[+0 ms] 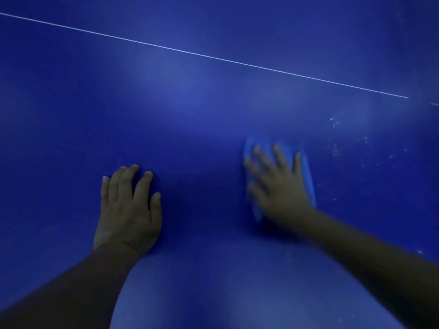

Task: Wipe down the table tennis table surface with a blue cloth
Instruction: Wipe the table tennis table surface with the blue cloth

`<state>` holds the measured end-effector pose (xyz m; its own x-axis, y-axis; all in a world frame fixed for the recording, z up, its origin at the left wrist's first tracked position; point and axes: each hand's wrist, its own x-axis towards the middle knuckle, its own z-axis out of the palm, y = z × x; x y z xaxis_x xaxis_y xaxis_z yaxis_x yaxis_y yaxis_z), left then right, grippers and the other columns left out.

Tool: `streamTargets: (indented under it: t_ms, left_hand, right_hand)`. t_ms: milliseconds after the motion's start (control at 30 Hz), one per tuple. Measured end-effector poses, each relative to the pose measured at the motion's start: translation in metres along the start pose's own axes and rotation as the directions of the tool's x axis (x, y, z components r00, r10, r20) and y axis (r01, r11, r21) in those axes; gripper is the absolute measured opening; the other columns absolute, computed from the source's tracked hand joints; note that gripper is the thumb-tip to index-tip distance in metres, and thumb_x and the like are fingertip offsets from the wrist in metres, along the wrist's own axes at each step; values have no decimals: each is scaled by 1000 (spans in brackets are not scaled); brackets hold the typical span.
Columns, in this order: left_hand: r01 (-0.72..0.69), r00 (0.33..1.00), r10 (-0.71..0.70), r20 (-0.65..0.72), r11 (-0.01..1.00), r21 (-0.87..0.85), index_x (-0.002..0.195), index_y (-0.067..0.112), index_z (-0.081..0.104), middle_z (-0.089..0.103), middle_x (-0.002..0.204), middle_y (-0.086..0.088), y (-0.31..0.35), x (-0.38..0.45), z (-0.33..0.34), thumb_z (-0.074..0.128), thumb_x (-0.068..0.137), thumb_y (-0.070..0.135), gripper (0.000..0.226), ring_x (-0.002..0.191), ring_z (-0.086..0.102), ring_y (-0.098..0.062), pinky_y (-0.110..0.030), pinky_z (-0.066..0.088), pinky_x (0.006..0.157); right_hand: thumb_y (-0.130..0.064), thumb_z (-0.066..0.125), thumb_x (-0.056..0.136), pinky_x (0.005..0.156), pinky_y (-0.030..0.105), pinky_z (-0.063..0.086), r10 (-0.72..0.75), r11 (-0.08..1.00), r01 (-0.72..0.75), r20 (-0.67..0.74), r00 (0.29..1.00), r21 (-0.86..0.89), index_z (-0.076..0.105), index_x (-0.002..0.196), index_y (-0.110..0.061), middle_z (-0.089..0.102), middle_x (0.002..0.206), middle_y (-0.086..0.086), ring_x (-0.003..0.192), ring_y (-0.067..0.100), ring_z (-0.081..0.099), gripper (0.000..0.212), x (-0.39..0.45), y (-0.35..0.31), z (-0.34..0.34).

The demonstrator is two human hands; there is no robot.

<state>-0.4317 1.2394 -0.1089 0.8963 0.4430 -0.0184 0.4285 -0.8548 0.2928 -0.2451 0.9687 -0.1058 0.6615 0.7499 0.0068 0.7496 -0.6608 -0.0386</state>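
The right hand point(276, 184) lies flat on the cloth point(306, 172), fingers spread and straight, pressing it to the surface point(190, 91) so the whole pad bears down. The cloth sits right of centre, mostly under the palm. That hand is blurred, so it is probably mid-stroke. The left hand point(129, 207) rests on bare surface, holding nothing, fingers loosely bent, likely a prop for leaning. Pale specks point(336, 148) dot the area just right of the cloth, seemingly unwiped. A white line point(204, 55) crosses beyond.
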Motion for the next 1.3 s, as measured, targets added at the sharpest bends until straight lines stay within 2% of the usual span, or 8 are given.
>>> streamTargets:
  t_ms: [167, 267, 400, 667, 733, 833, 1100, 1300]
  left_hand:
    - [-11, 1000, 11, -8, 1000, 3, 139, 0, 50, 37, 147, -19, -1, -1, 1, 31, 98, 40, 60, 143, 28, -37, -56, 9, 123]
    - [-15, 1000, 15, -25, 1000, 3, 139, 1, 50, 36, 145, -18, -2, -1, 3, 33, 98, 40, 58, 142, 28, -37, -54, 8, 124]
    - [-27, 998, 26, -49, 1000, -11, 138, 1, 51, 39, 144, -18, -1, -2, 2, 34, 98, 39, 57, 142, 29, -36, -53, 8, 124]
    - [-104, 993, 105, 62, 994, -13, 148, 4, 39, 28, 154, -18, -9, -3, -3, 23, 93, 59, 79, 147, 18, -36, -53, 0, 122]
    - [-149, 983, 151, 103, 989, -21, 152, 4, 35, 26, 158, -20, -22, -12, -13, 18, 90, 60, 84, 148, 18, -38, -53, -1, 121]
    - [-233, 970, 233, 63, 972, -7, 149, 0, 40, 34, 156, -23, -40, -57, -26, 27, 95, 48, 73, 146, 26, -41, -54, 6, 121]
    - [-286, 947, 284, 149, 958, -4, 143, -1, 48, 39, 154, -21, -72, -209, -33, 25, 103, 47, 67, 145, 31, -39, -52, 12, 121]
    - [-281, 949, 279, 150, 960, -7, 147, -1, 41, 29, 160, -21, -75, -258, -26, 20, 104, 49, 69, 151, 19, -38, -51, 7, 124]
  right_hand:
    - [-53, 42, 100, 110, 75, 17, -674, 735, 676, 164, 720, 53, 45, 148, -40, 35, 161, -3, 150, 38, 23, 49, -84, -7, -13]
    - [-54, 36, 96, 109, 74, 19, -222, 973, 223, 16, 975, -52, 30, 151, -40, 37, 159, -1, 147, 39, 28, 57, -7, 47, -1]
    - [-58, 25, 95, 114, 72, 10, 392, 919, -390, -19, 920, 57, 28, 156, -36, 25, 165, -6, 153, 33, 16, 65, 4, 46, -4]
    - [-54, 43, 98, 108, 77, 21, -463, 885, 466, 89, 882, -9, 43, 147, -39, 39, 158, -2, 147, 41, 30, 52, -184, -61, -5]
    - [-55, 39, 94, 103, 79, 24, -92, 995, 92, -8, 996, -28, 31, 151, -40, 40, 158, 0, 146, 42, 31, 59, -139, -20, 0]
    - [-62, 21, 93, 114, 72, 7, 572, 816, -572, 29, 820, 87, 23, 156, -41, 18, 166, -10, 154, 31, 10, 66, -111, -7, -3]
    - [-56, 32, 101, 111, 74, 15, -35, 999, 31, 125, 992, 33, 37, 151, -37, 27, 163, -3, 151, 37, 21, 54, -281, -141, -1]
    - [-58, 19, 100, 116, 70, 0, 770, 621, -780, 122, 626, 84, 17, 158, -40, 4, 168, -12, 155, 29, -1, 61, -216, -89, -6]
